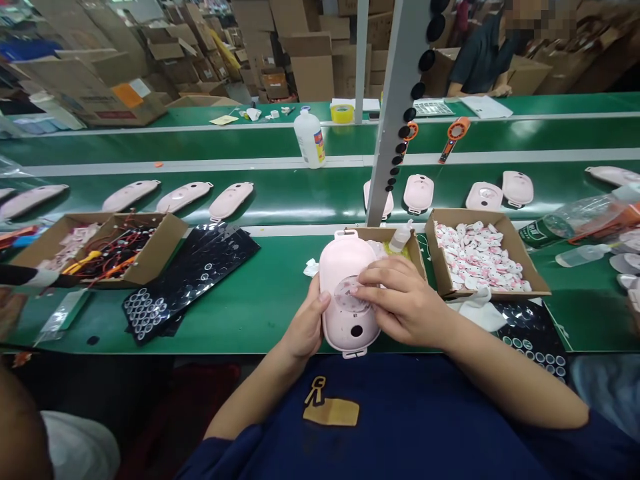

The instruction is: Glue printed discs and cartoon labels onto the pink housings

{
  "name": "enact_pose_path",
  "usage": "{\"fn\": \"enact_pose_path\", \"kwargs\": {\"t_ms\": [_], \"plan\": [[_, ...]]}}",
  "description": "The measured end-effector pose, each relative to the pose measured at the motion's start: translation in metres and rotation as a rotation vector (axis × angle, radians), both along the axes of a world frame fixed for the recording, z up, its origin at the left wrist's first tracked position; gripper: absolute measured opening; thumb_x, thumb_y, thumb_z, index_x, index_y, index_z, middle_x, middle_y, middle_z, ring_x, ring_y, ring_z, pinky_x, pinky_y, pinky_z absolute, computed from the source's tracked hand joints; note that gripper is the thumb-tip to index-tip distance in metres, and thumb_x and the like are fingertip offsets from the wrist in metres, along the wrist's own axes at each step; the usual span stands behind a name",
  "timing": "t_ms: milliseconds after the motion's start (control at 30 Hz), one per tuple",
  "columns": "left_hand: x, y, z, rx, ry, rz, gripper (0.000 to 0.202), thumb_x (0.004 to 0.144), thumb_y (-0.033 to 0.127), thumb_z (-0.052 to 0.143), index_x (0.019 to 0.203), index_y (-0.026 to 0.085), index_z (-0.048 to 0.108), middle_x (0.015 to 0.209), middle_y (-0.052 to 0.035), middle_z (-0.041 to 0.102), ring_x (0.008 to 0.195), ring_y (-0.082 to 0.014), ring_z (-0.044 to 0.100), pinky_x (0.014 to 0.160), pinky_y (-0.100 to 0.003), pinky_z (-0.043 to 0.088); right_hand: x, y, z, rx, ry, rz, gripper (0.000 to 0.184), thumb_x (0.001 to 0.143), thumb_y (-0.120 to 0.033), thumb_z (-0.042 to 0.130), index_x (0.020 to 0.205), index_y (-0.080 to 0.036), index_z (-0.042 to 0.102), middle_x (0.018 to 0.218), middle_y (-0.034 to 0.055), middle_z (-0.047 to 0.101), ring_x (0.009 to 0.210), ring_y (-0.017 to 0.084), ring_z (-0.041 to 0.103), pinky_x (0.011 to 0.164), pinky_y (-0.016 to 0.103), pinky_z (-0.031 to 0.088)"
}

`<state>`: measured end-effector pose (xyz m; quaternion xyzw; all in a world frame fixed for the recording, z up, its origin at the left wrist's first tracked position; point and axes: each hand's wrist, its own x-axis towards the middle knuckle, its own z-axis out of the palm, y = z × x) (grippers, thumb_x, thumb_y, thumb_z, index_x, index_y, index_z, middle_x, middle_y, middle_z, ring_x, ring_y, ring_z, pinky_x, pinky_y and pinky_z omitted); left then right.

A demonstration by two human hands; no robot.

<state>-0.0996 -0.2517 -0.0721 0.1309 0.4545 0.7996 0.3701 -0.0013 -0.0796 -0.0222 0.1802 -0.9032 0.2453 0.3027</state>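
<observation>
At the far left an open carton of wires [163, 250] sits within easy reach. Beside it, black sheets of round stickers [200, 267] lie fanned flat on the green bench [270, 307], probably so each can be peeled off singly. The left hand [304, 328] is closed around the left edge of the pink shell [345, 267], which rests at the bench edge just before the person's chest (face up, its round hole nearest the body). That clasp seems meant to steady it. The right hand [403, 301] grips nothing, its fingertips [357, 289] pressing flat on a clear disc [347, 301] at the shell's middle. Just right stands a carton of small pink-and-white pieces [495, 293], close enough to reach
</observation>
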Motion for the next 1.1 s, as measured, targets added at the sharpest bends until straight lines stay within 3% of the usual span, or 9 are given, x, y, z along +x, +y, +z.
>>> {"fn": "enact_pose_path", "kwargs": {"t_ms": [200,333,400,500,600,700,867,1000,1100], "plan": [[0.005,-0.001,0.002,0.013,0.026,0.039,0.057,0.077,0.047,0.078,0.125,0.022,0.062,0.118,-0.0074,0.070,0.118,-0.0295,0.061,0.105,-0.040,0.045,0.013,-0.003,0.002,0.100,0.009,-0.128,0.028,0.088,-0.016,0.057,0.113,-0.017,0.069,0.107,0.0096,0.071,0.099,0.025,0.061,0.091,0.045,0.049],[0.007,0.002,0.003,0.002,-0.014,0.061,0.065,0.076,0.047,0.078,0.132,0.022,0.057,0.118,-0.0090,0.070,0.120,-0.0329,0.059,0.108,-0.046,0.043,0.021,-0.004,0.001,0.134,-0.074,-0.153,0.035,0.091,-0.012,0.051,0.123,-0.016,0.065,0.114,0.0127,0.068,0.104,0.026,0.061,0.092,0.044,0.051],[0.008,0.004,0.004,0.004,-0.031,0.063,0.067,0.076,0.047,0.077,0.134,0.022,0.055,0.118,-0.0098,0.070,0.121,-0.0351,0.059,0.108,-0.049,0.042,0.023,-0.001,0.001,0.137,-0.075,-0.168,0.030,0.093,-0.012,0.052,0.120,-0.018,0.066,0.108,0.0115,0.068,0.099,0.025,0.063,0.086,0.043,0.053],[0.011,0.008,0.006,0.008,-0.029,0.039,0.067,0.077,0.047,0.076,0.135,0.021,0.055,0.121,-0.0105,0.069,0.123,-0.0363,0.058,0.108,-0.050,0.042,0.024,0.003,-0.002,0.103,0.135,-0.212,0.026,0.091,-0.014,0.060,0.114,-0.024,0.068,0.106,0.0100,0.068,0.100,0.025,0.064,0.083,0.043,0.055],[0.014,0.010,0.008,0.017,-0.026,-0.011,0.066,0.080,0.045,0.074,0.136,0.020,0.053,0.126,-0.0117,0.067,0.126,-0.0367,0.056,0.110,-0.051,0.040,0.024,0.002,-0.004,0.224,0.281,-0.191,0.022,0.088,-0.014,0.063,0.108,-0.023,0.068,0.119,0.0102,0.070,0.121,0.030,0.059,0.093,0.046,0.054],[0.017,0.010,0.008,0.029,-0.011,-0.026,0.066,0.080,0.047,0.074,0.137,0.020,0.052,0.127,-0.0119,0.067,0.126,-0.0358,0.055,0.112,-0.050,0.037,0.025,-0.007,-0.004,0.391,0.191,-0.152,0.017,0.091,-0.016,0.060,0.104,-0.015,0.071,0.115,0.0102,0.074,0.115,0.028,0.063,0.093,0.042,0.052],[0.017,0.007,0.005,0.013,0.011,-0.019,0.068,0.079,0.047,0.076,0.136,0.021,0.052,0.130,-0.0118,0.064,0.128,-0.0358,0.053,0.111,-0.049,0.039,0.029,-0.022,-0.003,0.402,0.004,-0.195,0.036,0.097,-0.034,0.054,0.120,-0.010,0.068,0.121,0.0112,0.072,0.102,0.026,0.063,0.081,0.040,0.048],[0.015,0.004,0.004,-0.020,0.061,-0.057,0.062,0.077,0.038,0.080,0.131,0.022,0.055,0.128,-0.0097,0.066,0.126,-0.0332,0.055,0.107,-0.044,0.045,0.033,-0.016,-0.006,0.406,-0.043,-0.175,0.042,0.098,-0.043,0.054,0.129,-0.018,0.064,0.131,0.0045,0.068,0.114,0.026,0.056,0.094,0.044,0.038],[0.014,0.002,0.006,-0.025,0.046,-0.060,0.063,0.076,0.038,0.082,0.131,0.023,0.054,0.126,-0.0091,0.066,0.122,-0.0330,0.058,0.102,-0.044,0.048,0.036,-0.009,-0.010,0.402,-0.083,-0.150,0.051,0.097,-0.051,0.054,0.141,-0.025,0.054,0.145,-0.0024,0.058,0.131,0.026,0.046,0.111,0.048,0.024]]}}
